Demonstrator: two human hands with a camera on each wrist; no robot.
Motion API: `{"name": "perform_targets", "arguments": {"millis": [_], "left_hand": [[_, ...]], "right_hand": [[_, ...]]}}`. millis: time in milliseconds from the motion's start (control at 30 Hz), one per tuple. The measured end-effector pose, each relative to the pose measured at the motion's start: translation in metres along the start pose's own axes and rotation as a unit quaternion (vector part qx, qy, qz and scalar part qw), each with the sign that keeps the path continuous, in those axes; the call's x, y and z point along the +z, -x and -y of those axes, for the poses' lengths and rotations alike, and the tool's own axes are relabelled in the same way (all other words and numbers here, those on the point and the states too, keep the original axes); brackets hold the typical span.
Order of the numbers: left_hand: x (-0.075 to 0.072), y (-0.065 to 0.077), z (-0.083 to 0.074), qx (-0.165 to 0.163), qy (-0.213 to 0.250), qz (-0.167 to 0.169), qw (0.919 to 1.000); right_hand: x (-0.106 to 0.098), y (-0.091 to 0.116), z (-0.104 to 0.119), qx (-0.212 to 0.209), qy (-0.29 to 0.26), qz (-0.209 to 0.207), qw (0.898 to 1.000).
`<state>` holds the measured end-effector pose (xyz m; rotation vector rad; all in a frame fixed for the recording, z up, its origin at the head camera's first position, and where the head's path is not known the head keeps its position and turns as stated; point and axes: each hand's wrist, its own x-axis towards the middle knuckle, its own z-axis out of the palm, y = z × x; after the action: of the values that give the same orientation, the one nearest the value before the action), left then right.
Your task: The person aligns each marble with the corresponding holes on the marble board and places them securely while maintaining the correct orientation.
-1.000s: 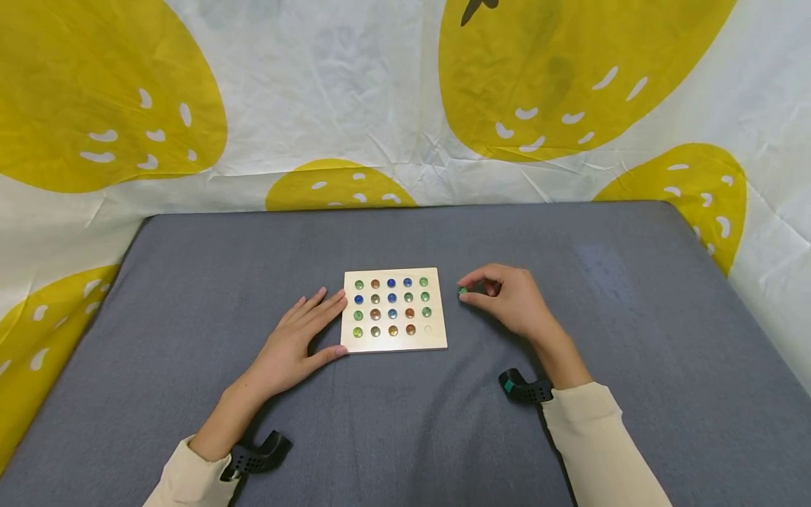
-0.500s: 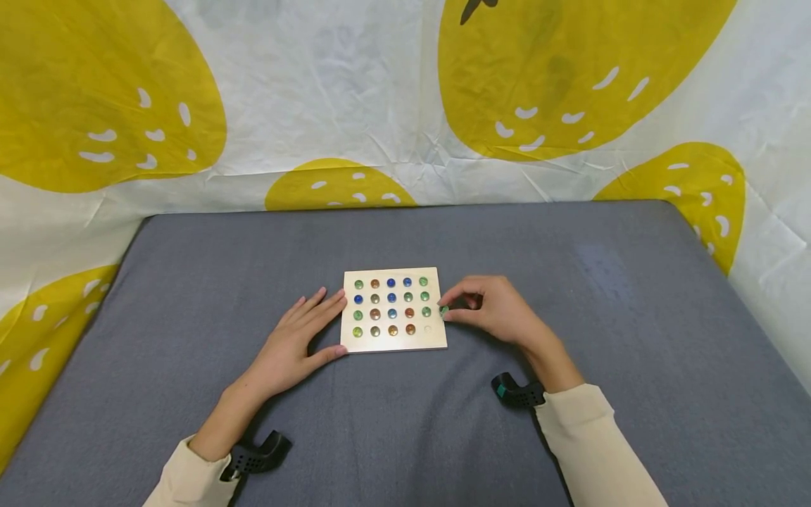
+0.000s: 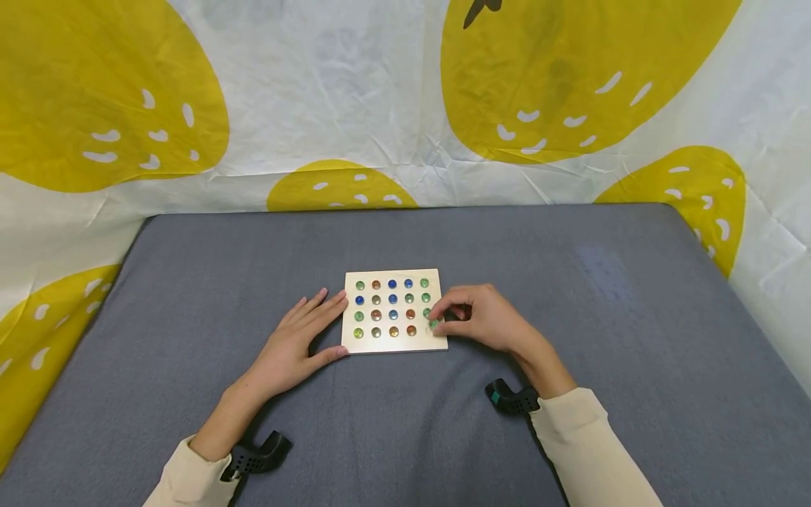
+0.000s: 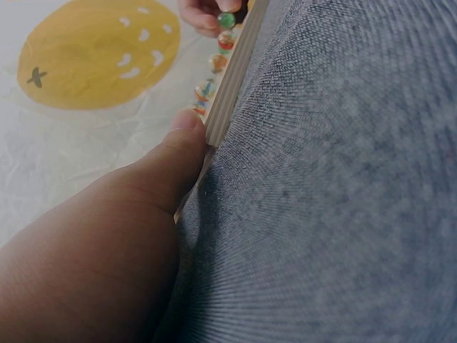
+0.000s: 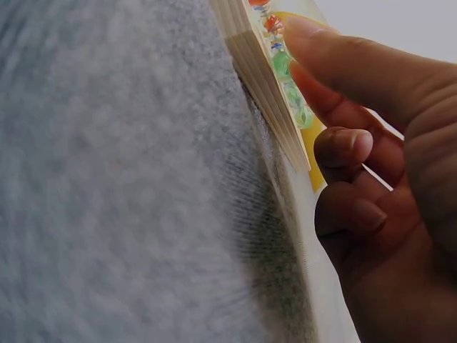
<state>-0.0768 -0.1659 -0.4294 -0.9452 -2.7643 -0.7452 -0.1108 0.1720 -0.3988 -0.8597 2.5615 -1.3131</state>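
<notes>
A pale wooden board point(image 3: 384, 343) lies flat on the cloth, with rows of green, blue and orange-brown glass marbles in its hollows. At its left edge my left hand point(image 3: 288, 355) rests with spread fingers; thumb and fingertips touch the board's side. My right hand point(image 3: 491, 317) pinches a green marble point(image 3: 434, 324) between thumb and forefinger, just over the board's near right corner. In the left wrist view that green marble point(image 4: 226, 20) shows between the fingertips. The right wrist view has the curled fingers beside the board's layered edge point(image 5: 264, 78). The hollow at that corner is partly hidden by the fingers.
A grey cloth point(image 3: 253, 246) covers the table around the board. Behind it hangs a white curtain point(image 3: 329, 84) with large yellow fruit shapes. Black wrist mounts point(image 3: 260, 454) sit on both forearms near the cream sleeves.
My right hand has moved left and nearer, carrying the green marble from beside the board to over its near right corner. The left hand has stayed at the board's left edge.
</notes>
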Motion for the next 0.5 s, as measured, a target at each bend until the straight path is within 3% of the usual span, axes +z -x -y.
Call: {"name": "perform_targets", "arguments": {"millis": [500], "left_hand": [[0.0015,0.0005,0.0018,0.0,-0.003,0.0,1.0]], "right_hand": [[0.0031,-0.0005,0.0018,-0.014,0.008,0.02,1.0]]}}
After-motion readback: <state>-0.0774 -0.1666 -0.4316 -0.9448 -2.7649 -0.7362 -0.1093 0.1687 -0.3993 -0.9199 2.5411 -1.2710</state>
